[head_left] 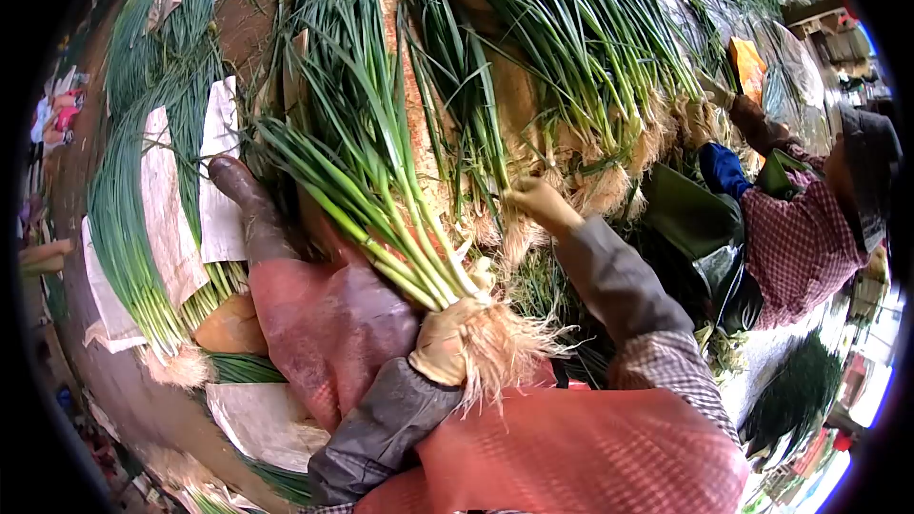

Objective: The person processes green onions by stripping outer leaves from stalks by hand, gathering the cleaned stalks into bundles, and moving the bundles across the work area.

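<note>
A bunch of long green onions lies across the lap, its pale roots toward me and its leaves pointing away. My left hand, in a tan glove, is closed around the bunch just by the roots. Farther forward and to the right, my right hand pinches the lower stem of another onion, near its roots. Loose root clumps lie just under that hand. A large pile of green onions spreads beyond it, roots toward me.
Bundles of onions with pale wrappings lie on the ground at the left. A boot stands beside them. At the right a co-worker in a checked top sits close, one arm reaching to the pile. An orange item lies behind.
</note>
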Tool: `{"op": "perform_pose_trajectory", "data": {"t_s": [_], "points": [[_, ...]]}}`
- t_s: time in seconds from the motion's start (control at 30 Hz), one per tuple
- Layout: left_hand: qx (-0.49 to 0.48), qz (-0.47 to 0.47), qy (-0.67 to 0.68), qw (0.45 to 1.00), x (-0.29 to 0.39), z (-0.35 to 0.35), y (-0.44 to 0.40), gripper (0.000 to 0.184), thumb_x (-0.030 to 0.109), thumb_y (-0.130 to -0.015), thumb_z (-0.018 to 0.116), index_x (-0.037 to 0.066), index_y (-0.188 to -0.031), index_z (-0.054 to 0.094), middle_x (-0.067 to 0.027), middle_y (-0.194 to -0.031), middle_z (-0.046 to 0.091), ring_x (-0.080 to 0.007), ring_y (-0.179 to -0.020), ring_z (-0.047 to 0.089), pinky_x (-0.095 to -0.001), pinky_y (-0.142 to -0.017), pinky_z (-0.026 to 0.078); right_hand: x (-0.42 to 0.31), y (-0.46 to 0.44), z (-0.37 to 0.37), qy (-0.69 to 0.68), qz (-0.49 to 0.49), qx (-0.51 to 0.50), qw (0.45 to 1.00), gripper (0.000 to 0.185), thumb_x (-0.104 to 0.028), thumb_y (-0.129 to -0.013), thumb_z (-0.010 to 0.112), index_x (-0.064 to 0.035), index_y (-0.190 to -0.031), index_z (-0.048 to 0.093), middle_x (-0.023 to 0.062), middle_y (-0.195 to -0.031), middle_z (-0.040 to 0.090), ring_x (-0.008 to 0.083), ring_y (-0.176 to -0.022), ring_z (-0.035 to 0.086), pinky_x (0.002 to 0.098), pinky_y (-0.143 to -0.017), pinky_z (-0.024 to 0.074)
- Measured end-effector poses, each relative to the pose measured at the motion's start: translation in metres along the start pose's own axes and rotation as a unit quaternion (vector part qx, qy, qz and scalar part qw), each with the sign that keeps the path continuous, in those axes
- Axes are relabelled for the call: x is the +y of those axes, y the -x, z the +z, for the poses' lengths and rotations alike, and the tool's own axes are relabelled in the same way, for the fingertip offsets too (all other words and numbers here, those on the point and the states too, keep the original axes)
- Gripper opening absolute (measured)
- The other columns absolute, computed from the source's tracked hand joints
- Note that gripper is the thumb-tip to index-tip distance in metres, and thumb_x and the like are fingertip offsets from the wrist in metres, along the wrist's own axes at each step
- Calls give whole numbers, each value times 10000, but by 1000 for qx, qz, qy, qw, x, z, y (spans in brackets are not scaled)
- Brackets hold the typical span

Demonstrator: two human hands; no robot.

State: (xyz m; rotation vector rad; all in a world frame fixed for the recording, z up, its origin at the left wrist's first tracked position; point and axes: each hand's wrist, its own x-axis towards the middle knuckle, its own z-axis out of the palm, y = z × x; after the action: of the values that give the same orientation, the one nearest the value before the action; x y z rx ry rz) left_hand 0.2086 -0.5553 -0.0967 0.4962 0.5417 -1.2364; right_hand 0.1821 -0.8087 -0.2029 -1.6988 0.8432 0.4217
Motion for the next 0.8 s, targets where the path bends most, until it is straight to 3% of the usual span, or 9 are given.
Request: {"op": "perform_pose_trajectory", "data": {"t_s": [0.03,0.07,0.3,0.4,0.5,0.6,0.63,0.67,0.8], "points": [[-6,-33,4,999,0,-2,-2,267,-30,-817,576,30,-1076,601,-101,-1026,641,-183,-890,612,-298,-798,523,-28,38,2,-55,22,-14,998,256,-234,-962,495,-4,-999,599,120,-862,648,150,-701,607,336,-684,528],[95,82,-175,977,-12,-3,-14,261,12,-836,579,3,-1097,587,-81,-998,637,-154,-836,606,-258,-746,513,-21,53,8,-146,8,-68,987,267,-253,-960,504,-4,-998,594,114,-824,651,145,-649,599,323,-656,516],[62,-51,-2,997,-25,-6,-22,308,-60,-835,513,-16,-1137,557,-116,-1025,616,-207,-883,612,-297,-793,535,-6,148,18,-418,-46,-94,903,167,-157,-932,564,4,-897,589,85,-822,629,100,-636,549,235,-589,464],[75,-59,8,995,-27,-12,-20,348,-52,-834,496,-16,-1178,532,-124,-1004,610,-231,-892,611,-330,-785,539,2,172,-1,-330,2,-57,942,173,-161,-930,559,1,-874,581,143,-876,637,110,-559,564,231,-494,459],[59,-62,-11,996,-30,-11,-18,346,-54,-833,497,-19,-1175,533,-129,-1003,608,-236,-888,612,-334,-777,541,-29,130,7,-190,-6,36,981,271,-264,-942,548,3,-980,578,64,-813,607,73,-591,509,230,-523,435],[84,-14,-67,994,-33,-2,-8,318,-61,-824,519,-31,-1139,553,-123,-981,615,-223,-879,611,-326,-772,536,-56,84,25,-117,-81,-28,989,291,-275,-952,533,-3,-1042,583,22,-745,579,71,-583,476,218,-526,405],[98,5,-103,990,-31,4,-5,309,-62,-820,528,-33,-1126,562,-117,-972,618,-214,-878,610,-317,-776,531,-57,92,24,-103,-10,-33,994,276,-260,-947,542,9,-992,585,21,-715,569,65,-567,462,219,-512,397],[63,84,-150,983,-32,0,-7,291,-57,-809,554,-36,-1099,580,-105,-973,624,-191,-877,606,-287,-785,518,-69,110,19,-111,-19,-45,993,255,-244,-948,537,7,-953,583,27,-709,568,62,-554,456,218,-504,394],[53,55,-85,993,-34,-23,-24,290,-53,-804,572,-23,-1092,591,-99,-991,627,-189,-887,602,-284,-801,514,-28,161,-13,-381,-85,-18,920,165,-181,-901,583,-20,-875,557,85,-775,623,56,-479,452,216,-412,358]]}}
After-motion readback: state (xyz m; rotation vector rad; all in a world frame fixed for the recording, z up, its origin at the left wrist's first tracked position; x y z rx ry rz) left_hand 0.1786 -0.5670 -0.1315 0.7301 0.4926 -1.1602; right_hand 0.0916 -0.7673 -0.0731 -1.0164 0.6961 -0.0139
